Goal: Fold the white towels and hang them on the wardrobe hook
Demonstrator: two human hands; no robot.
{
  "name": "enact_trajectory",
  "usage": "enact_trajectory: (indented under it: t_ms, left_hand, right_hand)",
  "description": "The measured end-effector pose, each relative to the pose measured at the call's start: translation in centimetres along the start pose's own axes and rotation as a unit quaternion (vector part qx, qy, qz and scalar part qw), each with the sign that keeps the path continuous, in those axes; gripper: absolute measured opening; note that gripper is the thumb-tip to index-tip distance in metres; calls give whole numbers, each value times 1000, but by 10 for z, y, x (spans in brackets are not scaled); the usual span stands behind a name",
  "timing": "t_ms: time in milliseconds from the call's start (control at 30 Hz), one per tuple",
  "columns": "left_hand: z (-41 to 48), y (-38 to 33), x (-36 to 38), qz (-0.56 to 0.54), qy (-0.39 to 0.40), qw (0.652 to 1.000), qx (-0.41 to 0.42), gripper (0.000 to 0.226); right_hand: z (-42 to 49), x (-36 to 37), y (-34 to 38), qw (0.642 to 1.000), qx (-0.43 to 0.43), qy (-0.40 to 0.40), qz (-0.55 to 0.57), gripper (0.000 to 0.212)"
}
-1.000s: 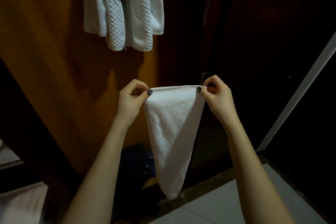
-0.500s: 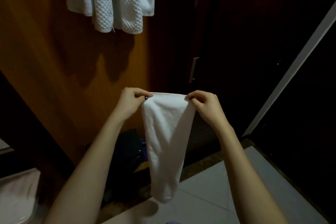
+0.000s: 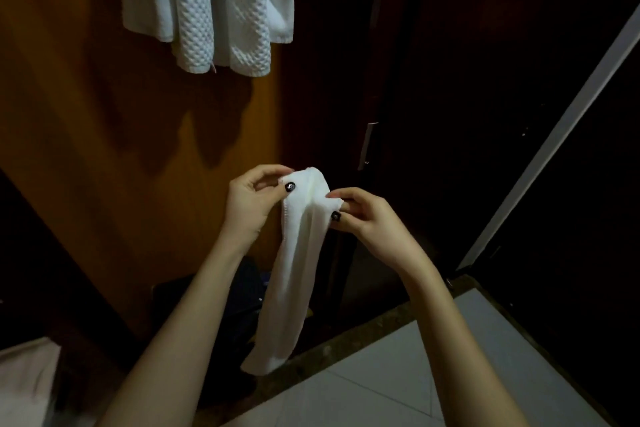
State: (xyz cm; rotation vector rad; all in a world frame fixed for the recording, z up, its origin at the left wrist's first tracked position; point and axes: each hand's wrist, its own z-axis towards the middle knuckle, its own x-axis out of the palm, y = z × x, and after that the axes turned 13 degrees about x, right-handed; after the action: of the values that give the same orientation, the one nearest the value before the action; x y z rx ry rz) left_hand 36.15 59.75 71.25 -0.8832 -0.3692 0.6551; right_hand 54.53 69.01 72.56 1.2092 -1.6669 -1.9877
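Observation:
A white towel [image 3: 294, 270] hangs in a narrow folded strip from my two hands in the middle of the view. My left hand [image 3: 254, 204] pinches its top left corner between thumb and fingers. My right hand [image 3: 363, 218] pinches the top right corner, close against the left, so the top edge is doubled over. Several white towels [image 3: 211, 7] hang on the brown wardrobe door [image 3: 104, 149] above; the hook itself is out of view.
A dark wardrobe door with a metal handle [image 3: 365, 146] stands to the right. A pale frame strip [image 3: 554, 149] runs diagonally at the far right. White floor tiles [image 3: 398, 374] lie below, with dark items [image 3: 242, 305] at the wardrobe base and pale cloth [image 3: 24, 381] at bottom left.
My hands have come together, folding the towel's spread top edge in half into a narrow strip. The view has tilted, so the hanging towels sit higher in frame.

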Motion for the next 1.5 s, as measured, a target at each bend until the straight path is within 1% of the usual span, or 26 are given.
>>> enact_trajectory:
  t_ms: [67,100,167,300,500,567,667,800,900,1033,1167,1233,1333,1400,1433,1500]
  left_hand:
    - [3,-2,-6,-33,-2,999,-8,26]
    - [5,-3,-8,-43,-2,999,-9,25]
    - [10,-4,-15,-41,-3,999,-9,24]
    - [18,-4,-29,-31,19,999,-1,24]
    - [18,-4,-39,-57,37,998,2,20]
    - [17,-6,-41,-82,42,996,-7,21]
    - [18,-11,-43,-147,25,988,-31,17]
    - [22,-16,-47,-163,4,986,-31,16]
    - [24,-18,-49,-185,-1,983,-21,16]
    - [25,-20,-53,-170,-7,985,-25,22]
    - [23,-23,-55,-146,-24,989,-15,17]
    - [22,-24,-55,-149,-24,988,-16,15]
    - [21,-27,-59,-171,-8,985,-17,19]
    - [19,-27,-61,-198,13,980,-22,27]
    - [18,-27,-60,-201,18,979,-24,32]
    - [14,-25,-55,-178,3,984,-22,39]
  right_hand:
    - [4,2,11,999,-5,33,16,36]
    - [7,4,17,999,-13,31,2,36]
    - [13,11,27,998,-38,0,-44,27]
    - [27,24,41,995,-72,-26,-61,6]
    - [44,41,58,975,-155,-97,-125,3]
    - [49,45,62,967,-172,-111,-149,4]
    - [55,45,67,974,-167,-91,-124,8]
    - [62,48,75,979,-172,-71,-80,10]
    - [65,55,79,979,-183,-84,-44,8]
    - [69,65,81,977,-185,-101,-20,7]
    - [68,70,83,980,-181,-84,16,7]
    - [66,72,83,978,-187,-92,20,5]
    - [65,76,83,972,-202,-120,10,4]
    - [67,77,83,969,-202,-140,7,4]
    - [67,77,83,969,-195,-150,10,4]
    - [67,77,82,972,-176,-157,18,5]
